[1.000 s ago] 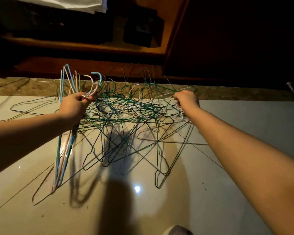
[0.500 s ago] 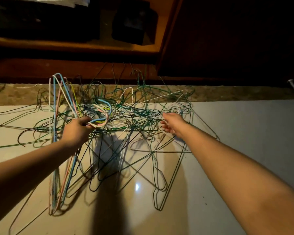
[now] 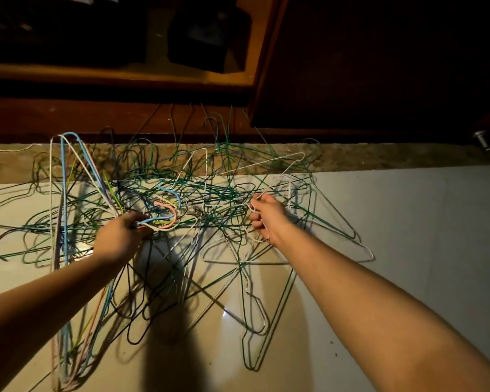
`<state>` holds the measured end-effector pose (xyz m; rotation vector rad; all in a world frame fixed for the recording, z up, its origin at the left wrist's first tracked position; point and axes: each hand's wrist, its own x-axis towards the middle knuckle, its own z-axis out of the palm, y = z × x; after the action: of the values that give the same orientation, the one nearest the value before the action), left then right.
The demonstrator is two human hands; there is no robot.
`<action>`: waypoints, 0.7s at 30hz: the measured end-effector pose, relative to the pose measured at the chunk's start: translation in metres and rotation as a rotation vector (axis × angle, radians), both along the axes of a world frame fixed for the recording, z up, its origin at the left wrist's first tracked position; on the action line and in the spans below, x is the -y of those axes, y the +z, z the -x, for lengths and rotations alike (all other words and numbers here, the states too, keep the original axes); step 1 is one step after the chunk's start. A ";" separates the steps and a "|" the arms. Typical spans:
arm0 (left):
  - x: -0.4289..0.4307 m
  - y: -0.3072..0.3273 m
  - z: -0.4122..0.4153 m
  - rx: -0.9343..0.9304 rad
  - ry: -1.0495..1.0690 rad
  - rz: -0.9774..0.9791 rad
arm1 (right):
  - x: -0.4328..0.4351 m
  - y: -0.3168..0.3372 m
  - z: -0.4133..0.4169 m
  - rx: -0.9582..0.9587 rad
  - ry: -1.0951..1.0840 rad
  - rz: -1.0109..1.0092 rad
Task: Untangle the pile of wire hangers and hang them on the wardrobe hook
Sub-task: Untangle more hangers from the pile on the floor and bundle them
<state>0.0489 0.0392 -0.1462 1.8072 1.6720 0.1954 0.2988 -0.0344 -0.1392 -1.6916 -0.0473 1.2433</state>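
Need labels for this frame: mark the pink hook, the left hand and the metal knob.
pink hook [image 3: 176,214]: head view, on its curved bend.
left hand [image 3: 119,239]: head view, on the back of the hand.
metal knob [image 3: 482,140]: head view, on its shiny round end.

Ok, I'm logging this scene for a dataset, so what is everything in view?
tangled hangers: too many to count, mostly green, some black and white, heaped on the floor before the wardrobe
pastel hangers: one bundle, blue, pink, white and yellow, left of the heap
white hanger: one, white, right side of the heap
floor: pale glossy tile, below
stone strip: one, speckled brown, between floor and wardrobe
wardrobe: one, dark brown wood, along the top
dark object: one, black, on the wardrobe's open shelf
metal knob: one, silver, far right
left hand: grips the pastel hangers near their hooks
right hand: fingers curled round the white hanger
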 end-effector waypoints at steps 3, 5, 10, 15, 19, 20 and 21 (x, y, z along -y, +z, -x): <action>0.001 -0.002 -0.001 0.007 0.015 -0.006 | 0.002 -0.002 0.001 0.154 0.062 0.011; 0.001 -0.004 0.000 0.021 0.032 0.001 | 0.003 -0.002 0.001 0.243 0.093 0.017; 0.002 -0.003 0.001 0.062 0.060 -0.006 | 0.004 -0.001 0.001 0.285 0.101 0.031; 0.007 0.003 0.002 0.098 0.091 -0.004 | 0.004 0.003 0.003 0.496 0.199 0.205; 0.006 0.004 0.006 0.143 0.077 0.044 | 0.005 0.019 0.007 1.116 0.493 0.411; 0.005 0.003 0.008 0.159 0.077 0.062 | 0.004 0.025 0.012 1.269 0.586 0.385; 0.004 0.003 0.010 0.182 0.082 0.083 | 0.003 0.031 0.019 1.373 0.676 0.332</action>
<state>0.0385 0.0351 -0.1434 1.6109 1.6027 0.3126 0.2797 -0.0372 -0.1081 -2.6363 -1.3688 0.2579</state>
